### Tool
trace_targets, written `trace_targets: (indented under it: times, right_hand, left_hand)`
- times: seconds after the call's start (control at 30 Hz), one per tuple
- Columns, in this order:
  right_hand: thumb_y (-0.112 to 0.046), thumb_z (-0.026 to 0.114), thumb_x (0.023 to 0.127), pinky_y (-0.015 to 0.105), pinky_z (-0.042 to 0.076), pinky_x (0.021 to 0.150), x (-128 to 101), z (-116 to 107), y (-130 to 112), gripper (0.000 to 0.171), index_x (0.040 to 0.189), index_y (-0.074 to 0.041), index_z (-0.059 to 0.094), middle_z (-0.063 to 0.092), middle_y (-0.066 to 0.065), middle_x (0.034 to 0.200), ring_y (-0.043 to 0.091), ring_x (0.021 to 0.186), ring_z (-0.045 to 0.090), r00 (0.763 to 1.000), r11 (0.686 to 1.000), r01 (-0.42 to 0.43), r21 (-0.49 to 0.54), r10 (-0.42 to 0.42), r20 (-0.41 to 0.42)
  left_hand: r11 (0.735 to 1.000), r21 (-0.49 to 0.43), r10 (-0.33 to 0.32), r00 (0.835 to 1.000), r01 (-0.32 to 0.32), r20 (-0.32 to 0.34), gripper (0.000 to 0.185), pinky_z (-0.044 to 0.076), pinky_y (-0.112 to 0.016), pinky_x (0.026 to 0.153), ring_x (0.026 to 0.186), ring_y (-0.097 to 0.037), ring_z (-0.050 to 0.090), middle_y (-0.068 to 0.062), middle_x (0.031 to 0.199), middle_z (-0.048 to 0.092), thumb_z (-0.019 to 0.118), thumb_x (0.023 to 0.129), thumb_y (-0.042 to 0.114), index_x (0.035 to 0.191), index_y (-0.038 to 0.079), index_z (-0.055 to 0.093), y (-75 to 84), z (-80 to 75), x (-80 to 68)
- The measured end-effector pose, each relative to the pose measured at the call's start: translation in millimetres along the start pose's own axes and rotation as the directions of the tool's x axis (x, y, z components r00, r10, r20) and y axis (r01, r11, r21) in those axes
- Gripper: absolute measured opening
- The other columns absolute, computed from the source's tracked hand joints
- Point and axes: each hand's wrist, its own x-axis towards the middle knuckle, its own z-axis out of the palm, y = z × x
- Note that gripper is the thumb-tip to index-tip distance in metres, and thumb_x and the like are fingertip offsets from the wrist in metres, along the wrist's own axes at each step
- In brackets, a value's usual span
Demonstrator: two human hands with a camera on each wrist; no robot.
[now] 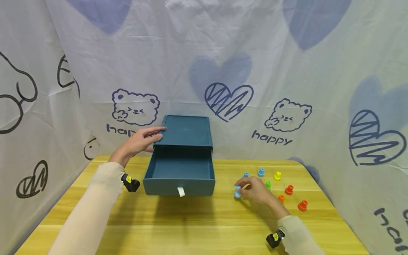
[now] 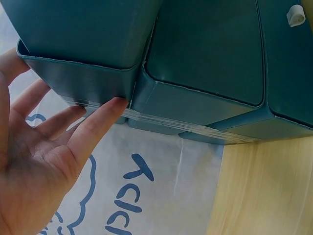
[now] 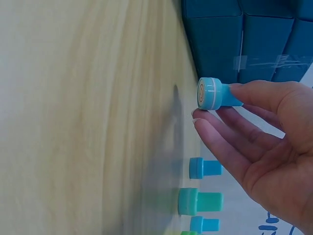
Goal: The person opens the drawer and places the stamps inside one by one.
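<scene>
A blue toy stamp (image 1: 237,192) is pinched between the thumb and fingers of my right hand (image 1: 256,191). Its round patterned face (image 3: 201,93) shows in the right wrist view, lifted off the wooden table. My left hand (image 1: 137,143) touches the left side of a dark teal drawer unit (image 1: 186,130), its fingers extended along the edge. The unit's top drawer (image 1: 179,186) is pulled out toward me, with a white pull tab (image 1: 181,192) on its front and a bare interior. In the left wrist view, stacked drawer casings (image 2: 195,54) are bound with clear tape (image 2: 161,120).
Several more stamps stand on the table right of the drawers: blue (image 1: 261,172), yellow (image 1: 277,176), green (image 1: 268,185), orange (image 1: 281,199) and red (image 1: 302,205). A printed white cloth (image 1: 178,71) hangs behind and at both sides of the wooden table (image 1: 191,237).
</scene>
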Motion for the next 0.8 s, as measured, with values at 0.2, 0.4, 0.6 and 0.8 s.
trace_targets:
  times: [0.2,0.4,0.6,0.8]
  right_hand:
    - [-0.001,0.067,0.096,0.026,0.063,0.069,-4,-7,-5,0.022,0.116,0.006,0.071,0.072,0.018,0.102,0.020,0.084,0.073,1.000,1.000,0.016,0.004,-0.016,0.009]
    - [-0.004,0.069,0.095,0.023,0.061,0.072,-2,-13,-11,0.021,0.114,0.003,0.074,0.074,0.016,0.102,0.018,0.085,0.072,0.999,0.998,0.045,-0.045,-0.045,0.007]
    - [-0.005,0.070,0.095,0.022,0.061,0.074,-1,-20,-19,0.019,0.112,-0.002,0.076,0.075,0.014,0.103,0.019,0.088,0.072,0.998,0.996,0.056,-0.063,-0.054,0.019]
    - [-0.005,0.069,0.096,0.023,0.061,0.070,-4,-29,-26,0.019,0.114,-0.003,0.075,0.075,0.015,0.104,0.021,0.088,0.073,0.998,0.997,0.057,-0.050,-0.055,0.039]
  left_hand:
    - [1.000,0.007,0.001,1.000,-0.001,0.006,0.059,0.047,-0.065,0.110,0.151,-0.044,0.036,-0.016,0.171,0.026,0.053,0.107,0.043,0.160,0.019,0.040,-0.1,-0.2,1.9]
    - [1.000,0.010,0.000,1.000,0.000,0.006,0.060,0.047,-0.066,0.110,0.151,-0.045,0.035,-0.017,0.171,0.025,0.052,0.108,0.042,0.161,0.018,0.038,-0.1,-1.2,0.5]
    - [1.000,0.006,-0.001,1.000,0.001,0.007,0.060,0.047,-0.066,0.110,0.152,-0.045,0.035,-0.017,0.171,0.025,0.052,0.108,0.041,0.161,0.017,0.038,1.7,-1.5,-1.0]
    - [1.000,0.004,-0.008,1.000,0.008,0.014,0.060,0.046,-0.066,0.111,0.152,-0.045,0.034,-0.017,0.171,0.024,0.052,0.108,0.042,0.161,0.018,0.037,1.3,-1.5,0.3]
